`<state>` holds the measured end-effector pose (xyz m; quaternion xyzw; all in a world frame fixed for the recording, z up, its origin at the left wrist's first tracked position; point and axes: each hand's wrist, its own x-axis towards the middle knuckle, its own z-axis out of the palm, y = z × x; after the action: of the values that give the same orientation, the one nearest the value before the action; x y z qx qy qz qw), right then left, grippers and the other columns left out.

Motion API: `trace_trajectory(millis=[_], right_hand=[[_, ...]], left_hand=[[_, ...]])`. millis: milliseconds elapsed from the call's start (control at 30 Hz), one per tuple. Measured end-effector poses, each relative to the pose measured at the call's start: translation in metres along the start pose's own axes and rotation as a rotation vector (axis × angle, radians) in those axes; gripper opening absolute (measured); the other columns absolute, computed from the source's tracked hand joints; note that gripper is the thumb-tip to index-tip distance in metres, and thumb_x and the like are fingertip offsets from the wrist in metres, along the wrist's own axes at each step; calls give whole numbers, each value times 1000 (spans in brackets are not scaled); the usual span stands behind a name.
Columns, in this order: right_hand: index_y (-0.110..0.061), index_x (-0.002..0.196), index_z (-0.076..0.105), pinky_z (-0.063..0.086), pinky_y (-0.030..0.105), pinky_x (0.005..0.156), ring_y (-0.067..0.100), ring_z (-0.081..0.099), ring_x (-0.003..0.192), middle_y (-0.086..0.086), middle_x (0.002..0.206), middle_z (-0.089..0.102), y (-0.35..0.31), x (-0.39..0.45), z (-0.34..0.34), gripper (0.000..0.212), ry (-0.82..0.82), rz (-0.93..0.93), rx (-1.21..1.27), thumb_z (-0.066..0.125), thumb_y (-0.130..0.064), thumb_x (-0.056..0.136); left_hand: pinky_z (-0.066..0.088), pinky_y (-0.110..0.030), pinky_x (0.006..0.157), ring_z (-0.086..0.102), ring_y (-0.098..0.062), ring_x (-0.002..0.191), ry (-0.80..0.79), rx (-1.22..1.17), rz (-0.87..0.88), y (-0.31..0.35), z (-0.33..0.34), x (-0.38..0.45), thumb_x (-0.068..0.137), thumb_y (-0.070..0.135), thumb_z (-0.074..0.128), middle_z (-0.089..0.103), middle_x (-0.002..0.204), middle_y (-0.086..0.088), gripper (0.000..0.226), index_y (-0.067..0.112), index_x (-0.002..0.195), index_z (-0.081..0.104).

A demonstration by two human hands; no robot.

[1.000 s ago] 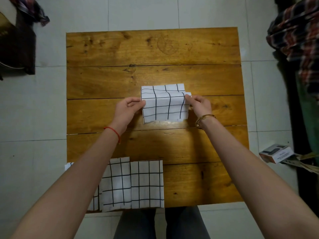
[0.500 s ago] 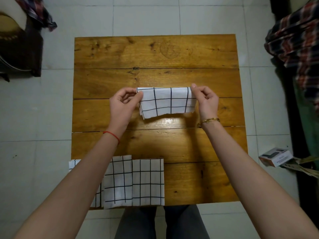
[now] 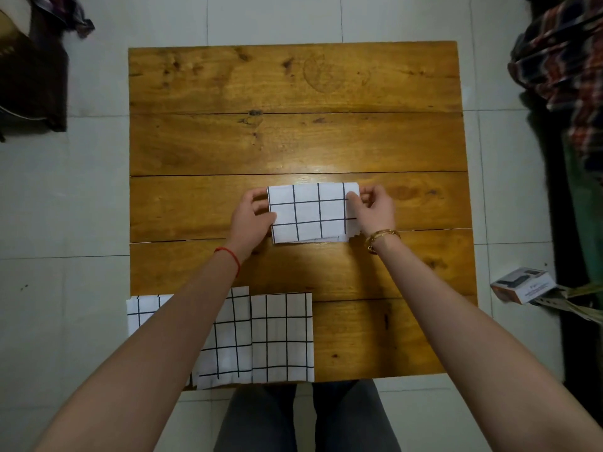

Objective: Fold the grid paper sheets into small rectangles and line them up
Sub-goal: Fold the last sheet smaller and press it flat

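Both hands had the folded grid sheet (image 3: 311, 213) between them: left hand (image 3: 253, 213) and right hand (image 3: 372, 208) fingers curled, pinching its short edges, the sheet on the counter (image 3: 293, 141). I judged next: align the edges under the fingers, then press the crease flat.

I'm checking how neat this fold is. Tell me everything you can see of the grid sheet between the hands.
The grid sheet is white with thin black lines forming squares, folded into a wide rectangle of several layers. It lies about mid-table on the wooden table, long side running left to right. Its top edge looks straight; at the lower right corner, layer edges stick out unevenly. The left hand holds its left end, and the right hand pinches its upper right corner.
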<state>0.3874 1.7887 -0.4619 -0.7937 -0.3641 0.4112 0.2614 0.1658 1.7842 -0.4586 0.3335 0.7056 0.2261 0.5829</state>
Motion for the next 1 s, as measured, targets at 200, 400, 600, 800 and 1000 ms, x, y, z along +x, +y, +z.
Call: trace_trajectory(millis=[200, 400, 600, 800, 1000], right_hand=[[-14, 78, 55, 36, 18, 53, 10, 48, 65, -6, 68, 53, 2, 5, 4, 14, 19, 22, -132, 59, -22, 90], [-14, 87, 55, 49, 37, 75, 18, 54, 80, 0, 84, 57, 1, 12, 12, 8, 81, -32, -277, 60, -19, 84], [-8, 111, 54, 40, 35, 86, 25, 49, 102, 10, 109, 55, -13, -11, 27, 27, 147, -483, -655, 54, -20, 87], [-11, 145, 35, 24, 47, 115, 28, 28, 141, 5, 150, 37, -9, -26, 73, 51, -290, -843, -936, 41, -22, 95], [-11, 151, 19, 14, 51, 117, 27, 11, 147, 4, 159, 16, 4, -27, 86, 56, -376, -775, -1123, 34, -26, 99]], left_hand=[[57, -29, 75, 61, -8, 91, -23, 80, -26, -6, 1, 8, 87, -7, 57, 63, 119, -2, 54, 17, 133, 44], [54, -24, 69, 56, -7, 77, 69, 414, 202, -6, -1, 7, 81, 2, 70, 59, 107, -1, 50, 16, 121, 44], [38, -30, 101, 42, -21, 125, 169, 922, 571, -16, -4, 5, 83, 16, 70, 49, 134, -4, 62, 13, 138, 44], [28, -47, 115, 27, -27, 143, 70, 1216, 593, -30, -2, 6, 92, 20, 57, 33, 154, -4, 66, 14, 151, 28], [22, -53, 116, 21, -29, 146, 61, 1301, 518, -40, -6, 12, 96, 23, 53, 25, 159, -2, 63, 16, 153, 25]])
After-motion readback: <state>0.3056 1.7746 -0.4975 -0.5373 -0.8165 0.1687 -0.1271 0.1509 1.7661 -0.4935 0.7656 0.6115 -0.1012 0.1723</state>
